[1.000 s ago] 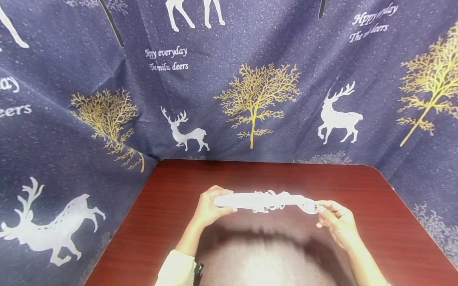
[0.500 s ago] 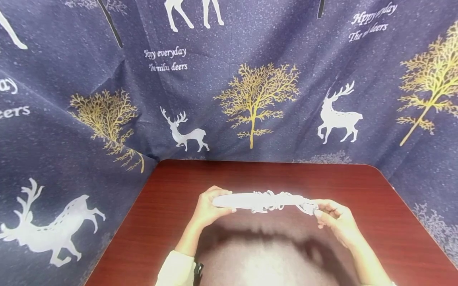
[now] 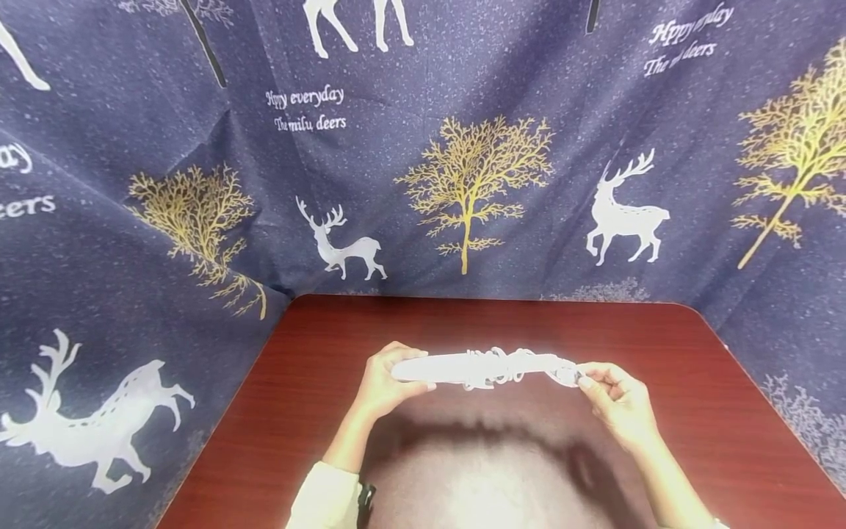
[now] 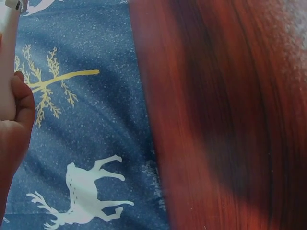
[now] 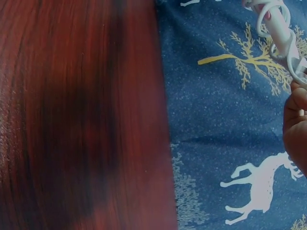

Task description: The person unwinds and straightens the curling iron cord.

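A long white wand-shaped appliance (image 3: 439,369) is held level above the table, its exact kind washed out by glare. My left hand (image 3: 385,386) grips its thick left end, fingers on the far side and thumb below. Loops of white cord (image 3: 509,365) wind around its narrower right half. At the right tip, my right hand (image 3: 624,408) pinches the end of the cord between thumb and fingers; the piece there is too small to tell. In the right wrist view the cord (image 5: 290,48) coils around the white rod (image 5: 277,24) beyond my right hand (image 5: 296,122).
Beneath is a reddish-brown wooden table (image 3: 330,330) with rounded far corners and a bright light patch near the front. A dark blue cloth (image 3: 423,95) printed with deer and trees hangs behind and beside it. A black band (image 3: 366,499) circles my left wrist.
My right hand has shifted slightly left and up, with the cord end between its fingers. The appliance's right part has risen a little. My left hand has stayed nearly still.
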